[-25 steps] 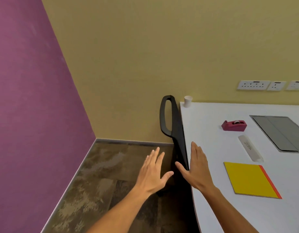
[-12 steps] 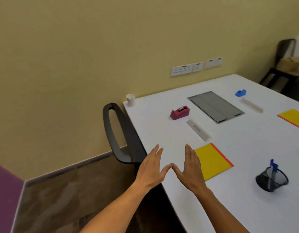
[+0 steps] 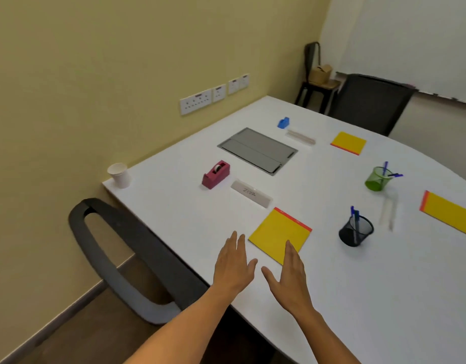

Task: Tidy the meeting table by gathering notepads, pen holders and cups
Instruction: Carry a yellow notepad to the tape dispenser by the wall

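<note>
Both hands hover flat over the near edge of the white table [image 3: 371, 298]. My left hand [image 3: 233, 264] and my right hand [image 3: 289, 279] are open and hold nothing. Just beyond my right fingertips lies a yellow notepad [image 3: 279, 233] with an orange edge. Two more yellow notepads lie at the far side [image 3: 348, 142] and at the right edge [image 3: 449, 215]. A black mesh pen holder [image 3: 355, 231] and a green pen holder [image 3: 378, 178] stand to the right, each with blue pens. A white paper cup [image 3: 119, 175] stands on the table's far left corner.
A red tape dispenser [image 3: 216, 174], white name plates [image 3: 251, 193] [image 3: 301, 136], a blue object [image 3: 283, 122] and a grey cable hatch [image 3: 256, 150] are on the table. A black chair [image 3: 126, 256] is tucked in at the left; another chair [image 3: 368, 103] stands at the far end.
My view has swung right from the purple wall and floor onto the table. Both hands have moved forward over the tabletop and spread apart, still flat and holding nothing.
</note>
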`<action>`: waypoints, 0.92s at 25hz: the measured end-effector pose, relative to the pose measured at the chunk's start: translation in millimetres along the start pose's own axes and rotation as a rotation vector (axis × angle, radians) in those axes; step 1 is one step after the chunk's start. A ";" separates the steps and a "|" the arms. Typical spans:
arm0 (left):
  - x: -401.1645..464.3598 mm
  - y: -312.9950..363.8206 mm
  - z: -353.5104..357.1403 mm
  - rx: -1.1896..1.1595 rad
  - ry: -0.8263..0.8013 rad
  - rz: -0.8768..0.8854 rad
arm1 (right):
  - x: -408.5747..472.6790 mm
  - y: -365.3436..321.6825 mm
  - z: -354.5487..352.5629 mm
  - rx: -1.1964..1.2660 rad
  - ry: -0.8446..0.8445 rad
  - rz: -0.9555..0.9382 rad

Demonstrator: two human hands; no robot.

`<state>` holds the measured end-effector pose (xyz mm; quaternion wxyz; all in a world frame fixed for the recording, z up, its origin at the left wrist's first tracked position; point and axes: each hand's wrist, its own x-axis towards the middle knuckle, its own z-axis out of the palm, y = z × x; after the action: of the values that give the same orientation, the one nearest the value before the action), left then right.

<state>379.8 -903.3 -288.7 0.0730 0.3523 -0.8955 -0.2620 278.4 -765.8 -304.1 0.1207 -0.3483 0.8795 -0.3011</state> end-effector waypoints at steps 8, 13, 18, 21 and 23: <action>82.8 16.9 24.4 0.006 -0.081 0.018 | 58.9 35.7 -12.8 0.039 0.013 0.122; 130.9 18.7 33.1 0.055 -0.115 -0.010 | 109.7 44.9 -9.0 0.043 -0.018 0.129; 161.1 23.3 50.0 0.086 -0.148 -0.025 | 139.2 62.6 -3.3 0.038 -0.067 0.141; 172.2 25.6 62.8 0.093 -0.174 -0.039 | 151.3 75.3 1.7 0.030 -0.102 0.161; 177.5 26.0 68.8 0.101 -0.198 -0.041 | 155.7 80.3 5.4 0.032 -0.127 0.180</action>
<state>211.2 -977.4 -343.3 -0.0390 0.3464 -0.9030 -0.2512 123.9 -828.6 -358.0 0.2085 -0.2841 0.8929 -0.2803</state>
